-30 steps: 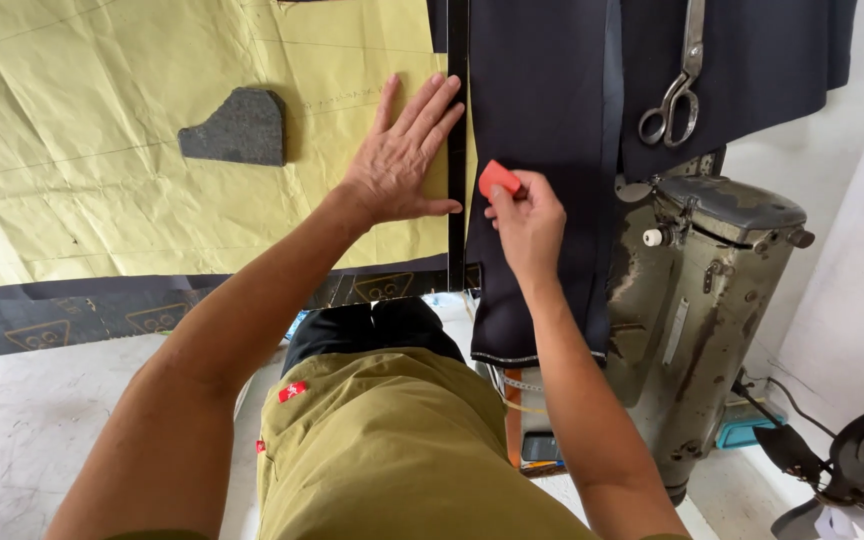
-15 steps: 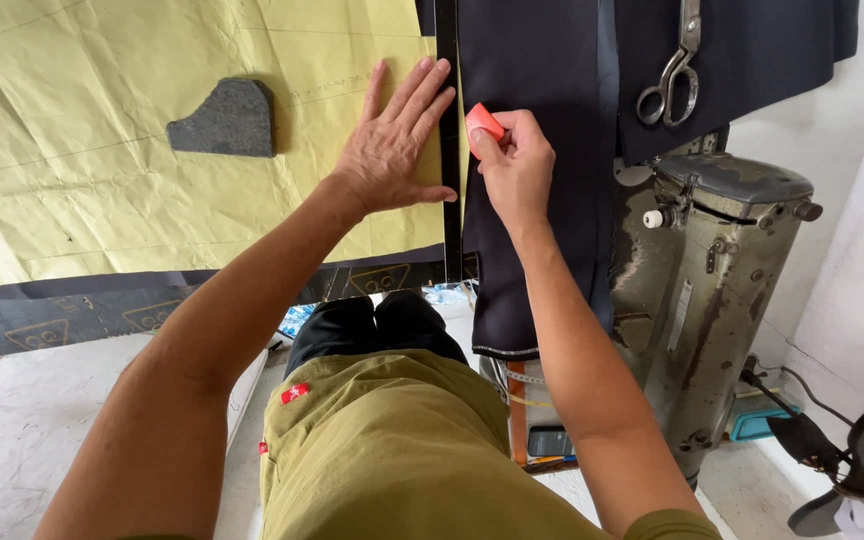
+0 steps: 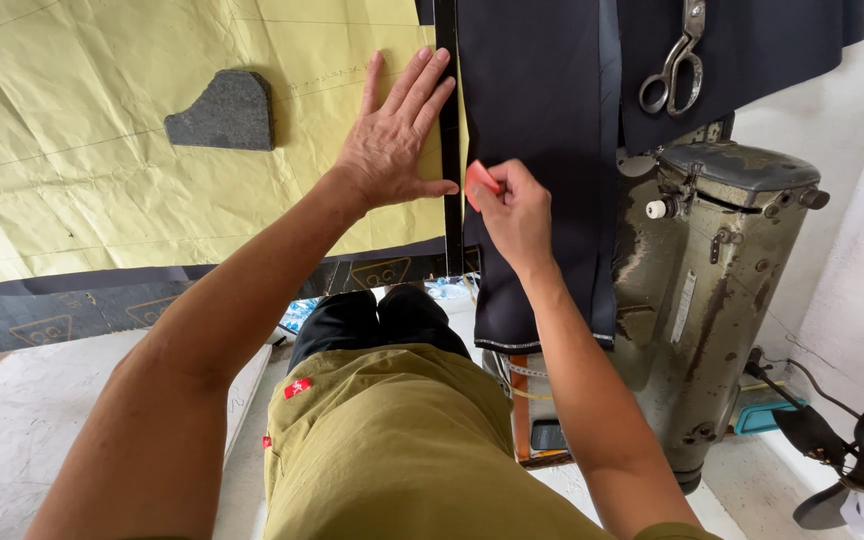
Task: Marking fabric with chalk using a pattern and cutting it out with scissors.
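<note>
- Red tailor's chalk (image 3: 482,183) pinched in right hand (image 3: 515,212) fingertips, tip at the edge of a long black ruler (image 3: 447,130) lying on dark navy fabric (image 3: 537,150).
- Left hand (image 3: 392,140) flat and spread, palm on yellow pattern paper (image 3: 102,200), fingers pressing the ruler down; grasps nothing, just pins it.
- Chalk sits near the lower part of the ruler's visible length, close to the fabric's hanging hem; can't tell any drawn chalk line on the cloth, too dark and thin to see.
- Judging by position: marking along the ruler looks underway; how much of the line is done or left can't be told.
- Grey stone-like weight (image 3: 224,112) on the paper, well left of the hands.
- Metal scissors (image 3: 674,62) lie on the dark fabric, upper right.
- Old olive sewing machine (image 3: 722,300) beside the table edge, right of the forearm.
- Person wears olive shorts (image 3: 392,450).
</note>
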